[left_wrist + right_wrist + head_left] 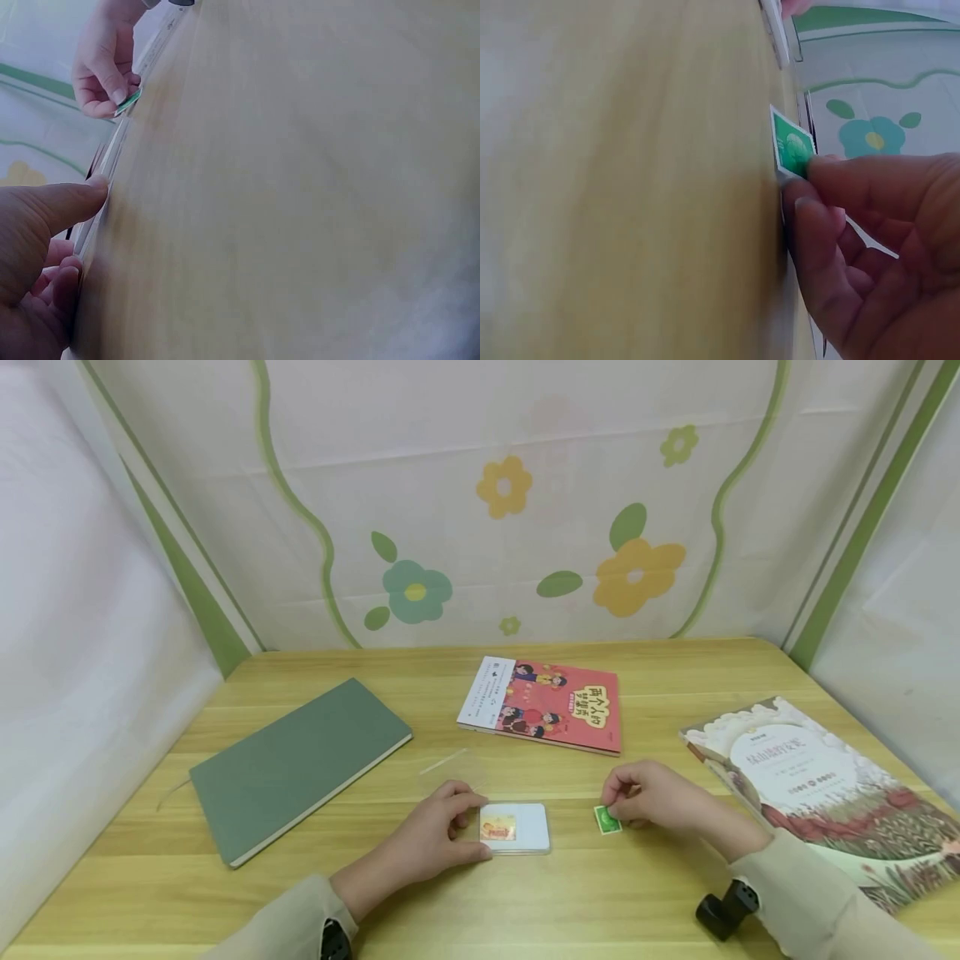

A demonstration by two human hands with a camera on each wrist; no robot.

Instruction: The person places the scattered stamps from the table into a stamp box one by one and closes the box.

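Note:
A green postage stamp with a white border is pinched at its corner between thumb and finger of my right hand; in the right wrist view the stamp tilts at the tabletop. To its left, a flat white rectangular case with rounded corners and a clear rim lies on the table. A yellow and red stamp sits on the left half of it. My left hand holds the case by its left edge, thumb at the near side and fingers at the far side.
Behind the left hand lies a thin transparent sheet. A dark green notebook is at the left. The red picture book lies at the back, and a larger illustrated book at the right. White floral cloth surrounds the wooden table.

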